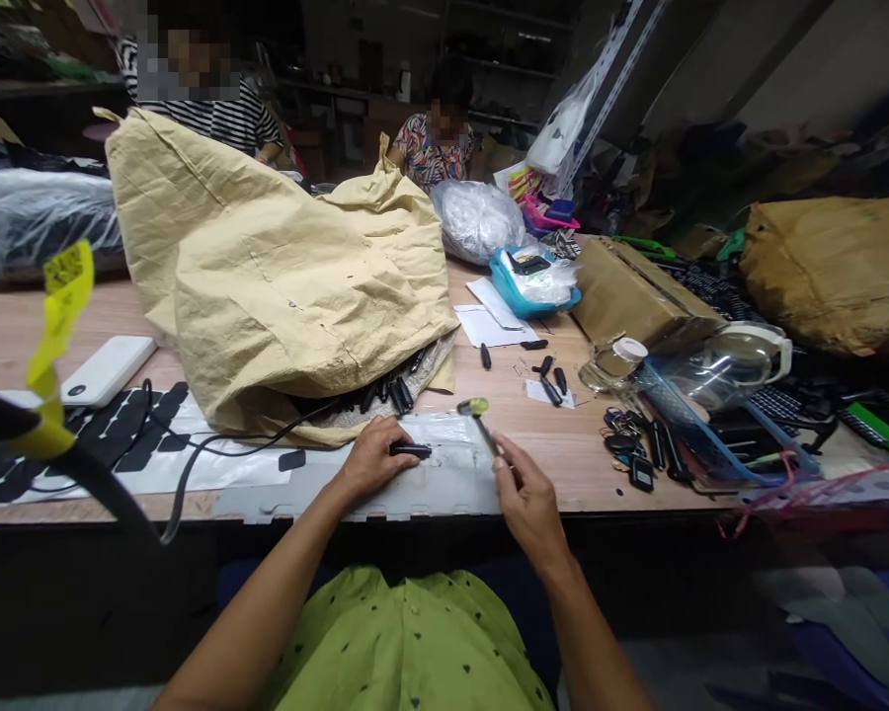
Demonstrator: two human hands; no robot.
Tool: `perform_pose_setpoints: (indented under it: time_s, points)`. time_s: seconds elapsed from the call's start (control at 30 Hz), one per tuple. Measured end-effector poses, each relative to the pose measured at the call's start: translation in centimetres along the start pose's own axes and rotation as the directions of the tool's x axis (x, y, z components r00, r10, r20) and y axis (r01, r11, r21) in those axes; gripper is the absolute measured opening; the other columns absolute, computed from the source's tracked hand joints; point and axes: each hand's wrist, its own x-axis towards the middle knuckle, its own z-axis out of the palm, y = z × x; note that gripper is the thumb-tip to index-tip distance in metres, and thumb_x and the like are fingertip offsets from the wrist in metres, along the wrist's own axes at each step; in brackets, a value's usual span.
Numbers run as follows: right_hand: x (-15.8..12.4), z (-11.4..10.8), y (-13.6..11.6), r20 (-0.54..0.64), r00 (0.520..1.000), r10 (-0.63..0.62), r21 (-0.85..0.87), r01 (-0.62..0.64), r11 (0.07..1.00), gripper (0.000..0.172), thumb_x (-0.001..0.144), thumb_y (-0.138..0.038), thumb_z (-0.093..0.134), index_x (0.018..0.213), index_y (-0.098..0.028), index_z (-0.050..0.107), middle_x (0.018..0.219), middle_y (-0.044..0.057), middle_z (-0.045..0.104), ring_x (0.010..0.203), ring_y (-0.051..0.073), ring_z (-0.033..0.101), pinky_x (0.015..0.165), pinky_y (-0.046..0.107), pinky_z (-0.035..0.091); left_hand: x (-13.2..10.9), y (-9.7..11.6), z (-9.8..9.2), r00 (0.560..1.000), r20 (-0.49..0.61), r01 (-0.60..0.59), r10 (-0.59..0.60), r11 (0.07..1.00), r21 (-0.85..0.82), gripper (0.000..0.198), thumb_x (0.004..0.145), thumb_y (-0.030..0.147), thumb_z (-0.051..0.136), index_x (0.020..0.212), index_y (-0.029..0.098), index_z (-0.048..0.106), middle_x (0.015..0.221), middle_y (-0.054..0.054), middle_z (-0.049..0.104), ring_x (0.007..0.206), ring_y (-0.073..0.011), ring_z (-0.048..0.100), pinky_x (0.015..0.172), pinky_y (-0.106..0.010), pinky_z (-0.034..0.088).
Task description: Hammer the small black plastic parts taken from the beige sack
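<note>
My left hand (374, 460) is closed on a small black cylindrical piece (413, 450), which lies on the grey metal plate (444, 489) at the table's front edge. To its right, my right hand (523, 484) grips the handle of a small hammer (477, 408), whose yellowish head is raised toward the back of the plate. Behind my left hand, several black pieces (398, 395) spill from the mouth of a large beige cloth sack (303, 286).
Right of the plate lie loose black parts (552, 380), key fobs (641, 472) and a blue basket (700, 444). A cardboard box (629, 291) and blue bowl (508, 281) stand behind. A white power bank (110, 370) and black cable (185, 474) are left. Two people sit across.
</note>
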Motion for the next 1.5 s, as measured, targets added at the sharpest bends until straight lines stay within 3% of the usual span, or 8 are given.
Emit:
perform_pose_setpoints:
  time_s: [0.23,0.5,0.67,0.83,1.0,1.1,1.23,1.5]
  points:
    - [-2.3,0.9,-3.0,0.189,0.974,-0.127,0.108,0.108,0.988,0.038,0.098,-0.023,0.044,0.128,-0.025,0.067,0.097,0.006,0.073,0.09,0.016,0.069,0.08,0.027,0.057,0.0,-0.2,0.0,1.0,0.006,-0.009,0.009,0.999,-0.031,0.011,0.077,0.027,0.076,0.087,0.023,0.078,0.084,-0.003,0.067,0.088,-0.0217,0.057,0.086,-0.035,0.045]
    - [-2.7,2.0,-3.2,0.213,0.958,-0.192,-0.022,0.201,0.979,0.043,0.096,-0.016,0.041,0.131,-0.029,0.064,0.086,0.003,0.068,0.077,0.013,0.066,0.07,0.021,0.055,0.0,-0.1,0.1,1.0,-0.005,-0.014,0.014,1.0,-0.024,0.006,0.078,0.027,0.073,0.082,0.024,0.077,0.079,-0.001,0.064,0.085,-0.0206,0.056,0.086,-0.035,0.045]
    - [-2.6,1.6,-2.9,0.149,0.973,-0.176,-0.017,0.18,0.983,0.041,0.098,-0.019,0.04,0.13,-0.027,0.065,0.088,0.003,0.069,0.079,0.014,0.067,0.072,0.021,0.054,0.0,-0.2,0.2,1.0,-0.028,-0.005,0.003,0.999,-0.048,0.007,0.076,0.025,0.075,0.083,0.024,0.078,0.08,-0.001,0.064,0.085,-0.0205,0.056,0.089,-0.036,0.044]
    - [-2.9,1.1,-2.5,0.159,0.969,-0.186,-0.007,0.19,0.982,0.038,0.098,-0.019,0.042,0.126,-0.026,0.067,0.086,0.002,0.07,0.077,0.013,0.067,0.071,0.021,0.053,0.0,-0.1,0.4,0.999,-0.032,-0.001,0.0,0.999,-0.046,0.005,0.076,0.024,0.075,0.08,0.023,0.076,0.08,-0.002,0.065,0.086,-0.0213,0.056,0.086,-0.036,0.044]
    - [-1.0,0.9,-0.7,0.053,0.988,-0.146,-0.048,0.148,0.988,0.033,0.097,-0.022,0.046,0.119,-0.026,0.07,0.098,0.004,0.072,0.091,0.015,0.068,0.078,0.023,0.053,-0.4,0.3,0.5,0.998,-0.051,-0.02,0.021,0.999,0.025,0.008,0.076,0.025,0.076,0.082,0.021,0.073,0.084,-0.004,0.065,0.09,-0.0232,0.057,0.085,-0.036,0.045]
    - [1.4,0.9,1.6,-0.003,0.995,-0.098,-0.205,0.096,0.974,0.03,0.093,-0.023,0.05,0.113,-0.026,0.072,0.096,0.004,0.071,0.089,0.017,0.066,0.074,0.026,0.051,-0.4,0.4,0.7,0.997,-0.032,-0.063,0.066,0.993,0.1,0.019,0.078,0.032,0.076,0.093,0.021,0.072,0.09,-0.005,0.064,0.092,-0.0242,0.056,0.084,-0.036,0.044]
    - [4.0,1.4,4.8,-0.011,0.998,-0.065,-0.427,0.055,0.903,0.031,0.089,-0.019,0.05,0.109,-0.025,0.074,0.083,0.003,0.066,0.079,0.018,0.059,0.07,0.028,0.044,-0.4,0.2,0.9,0.996,0.009,-0.088,0.087,0.983,0.159,0.014,0.087,0.033,0.067,0.094,0.021,0.068,0.094,-0.006,0.062,0.094,-0.024,0.055,0.085,-0.037,0.044]
    - [4.5,3.2,6.4,-0.097,0.988,-0.121,-0.533,0.051,0.844,0.032,0.09,-0.016,0.048,0.108,-0.023,0.073,0.081,0.005,0.06,0.079,0.02,0.05,0.072,0.03,0.036,-0.8,0.2,1.0,0.997,-0.013,-0.067,0.07,0.986,0.154,0.017,0.097,0.027,0.043,0.098,0.02,0.059,0.094,-0.006,0.062,0.092,-0.0239,0.053,0.084,-0.038,0.044]
